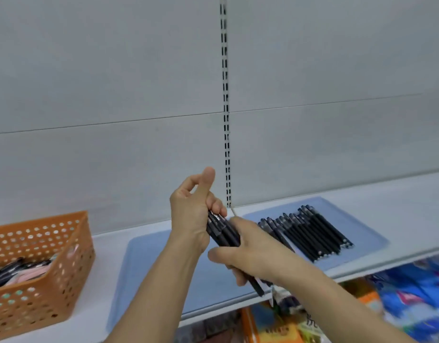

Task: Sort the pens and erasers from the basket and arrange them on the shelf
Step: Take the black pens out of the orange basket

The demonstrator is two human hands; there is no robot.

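Grey back panels with a slotted upright (225, 120) stand behind a pale shelf (398, 194) carrying two blue mats.

Left hand (191, 214): raised above the left mat (149, 263), palm facing right, thumb upright and clear of the load, fingers curled round the far end of a bundle of dark pens (224, 230).

Right hand (248, 256): back of hand towards the camera, forearm entering from the near right, fingers wrapped round the near end of the same bundle; the pen ends protrude below the hand.

Bundle: held in the air over the gap between the two mats, long axis running from far left down to near right, tilted.

Markings: pale print shows on one pen barrel in the bundle; it cannot be read.

Right mat (361, 219): a row of dark pens (309, 233) lies flat, side by side and touching, each with its long axis running far left to near right.

Basket (52, 268): orange, perforated, at the left end of the shelf, well apart from the hands. It holds dark pens and pale pink items whose kind cannot be told.

Below the shelf, near right: blurred coloured packages (411, 293).
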